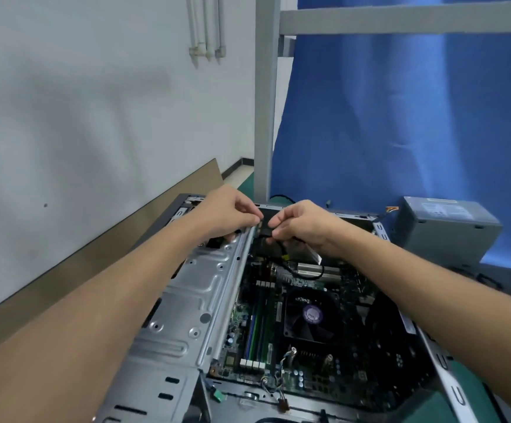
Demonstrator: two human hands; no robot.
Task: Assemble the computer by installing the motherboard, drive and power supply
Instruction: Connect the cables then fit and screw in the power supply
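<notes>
Head view | 12 o'clock of case point(193, 288): left hand point(230, 213) pinches black drive point(267, 219), right hand point(301, 228) pinches cable point(292, 273) plug | advice: align plug squarely, push straight, steady drive

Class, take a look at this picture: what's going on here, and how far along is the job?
A person works with both bare hands at the far end of an open computer case. The left hand pinches what looks like a small black drive, while the right hand pinches a black cable beside it. The motherboard already lies in the case. The power supply sits outside it, on the right, not yet installed.
</notes>
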